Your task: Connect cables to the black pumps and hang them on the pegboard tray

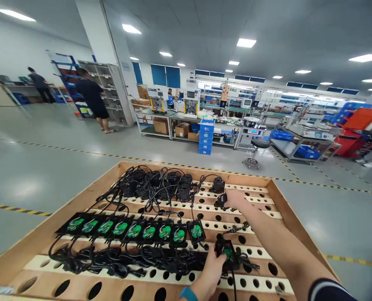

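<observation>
On the wooden tray [42, 244], a row of black adapters [132, 230] with green labels runs rightward. The left hand [211, 267] grasps another black adapter [227, 252] at the row's near right end; farther back, the right hand [234, 197] grips a small black plug [221, 201].

A shallow wooden tray with rows of round holes [286, 209] is lying directly before the person. A row of flat black adapter units with green labels [132, 230] is running left to right across its middle. Behind that row, a cluster of round black devices with tangled cords [161, 186] is sitting toward the far edge. In front of the row, coiled black cables [110, 259] are lying along the near side. The left hand [211, 271] is resting at the row's right end, touching a black unit with a green label [227, 253]. The right hand [236, 198] is reaching farther back, touching a small black plug [221, 201], right of the cluster.
</observation>
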Action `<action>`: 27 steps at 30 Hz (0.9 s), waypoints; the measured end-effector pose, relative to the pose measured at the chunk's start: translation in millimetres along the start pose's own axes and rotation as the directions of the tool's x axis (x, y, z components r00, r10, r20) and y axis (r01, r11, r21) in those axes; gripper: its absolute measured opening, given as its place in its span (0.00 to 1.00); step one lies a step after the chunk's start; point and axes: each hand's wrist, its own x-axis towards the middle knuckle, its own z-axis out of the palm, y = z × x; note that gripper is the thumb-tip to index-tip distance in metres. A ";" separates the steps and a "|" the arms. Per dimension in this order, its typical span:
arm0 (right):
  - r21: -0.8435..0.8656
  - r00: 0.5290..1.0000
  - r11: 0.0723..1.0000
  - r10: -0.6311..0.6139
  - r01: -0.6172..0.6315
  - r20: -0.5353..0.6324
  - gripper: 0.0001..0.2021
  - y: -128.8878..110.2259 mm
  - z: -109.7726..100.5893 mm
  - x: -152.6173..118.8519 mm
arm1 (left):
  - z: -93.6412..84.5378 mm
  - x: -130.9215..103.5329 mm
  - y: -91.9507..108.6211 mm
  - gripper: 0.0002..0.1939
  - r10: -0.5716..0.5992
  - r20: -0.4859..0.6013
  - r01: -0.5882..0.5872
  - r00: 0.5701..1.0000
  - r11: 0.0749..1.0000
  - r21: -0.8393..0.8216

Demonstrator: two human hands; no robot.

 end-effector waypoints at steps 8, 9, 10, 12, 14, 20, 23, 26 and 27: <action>-0.035 0.989 0.998 -0.041 0.047 0.145 0.26 -26.8 27.8 75.8 | -6.8 -7.0 -6.9 0.50 -0.009 0.032 0.011 0.999 0.998 -0.058; -0.029 0.987 0.998 -0.045 0.050 0.152 0.25 -27.8 27.0 79.3 | -6.4 -7.6 -5.7 0.50 -0.010 0.036 0.012 0.999 0.998 -0.056; -0.021 0.988 0.998 -0.050 0.053 0.146 0.24 -28.5 25.5 80.8 | -6.0 -7.9 -4.5 0.50 -0.013 0.042 0.015 0.999 0.998 -0.054; 0.004 0.994 0.998 -0.070 0.069 0.086 0.28 -27.1 22.6 75.7 | -5.9 -7.8 -2.1 0.47 -0.026 0.044 0.028 0.999 0.999 -0.042; 0.035 0.995 0.995 -0.092 0.093 -0.039 0.34 -19.8 24.0 58.0 | -6.7 -6.2 -0.8 0.45 -0.047 0.019 0.048 0.999 0.998 -0.031; 0.376 0.850 0.875 0.428 -0.304 -0.309 0.34 35.7 84.7 -36.4 | -6.9 -0.9 -1.9 0.35 -0.065 -0.066 0.064 0.996 0.998 -0.021; 0.541 0.819 0.701 0.573 -0.464 -0.040 0.31 55.9 118.9 -62.9 | 1.9 -2.7 -0.2 0.29 -0.105 -0.085 0.100 0.991 0.993 -0.067; 0.607 0.888 0.699 0.460 -0.378 0.022 0.13 61.4 128.3 -70.3 | 17.0 -5.4 -1.0 0.23 -0.203 -0.094 0.188 0.975 0.971 -0.147; 0.632 0.894 0.687 0.449 -0.358 0.018 0.11 62.0 126.7 -71.0 | 21.8 -5.8 -3.1 0.23 -0.245 -0.110 0.225 0.963 0.960 -0.166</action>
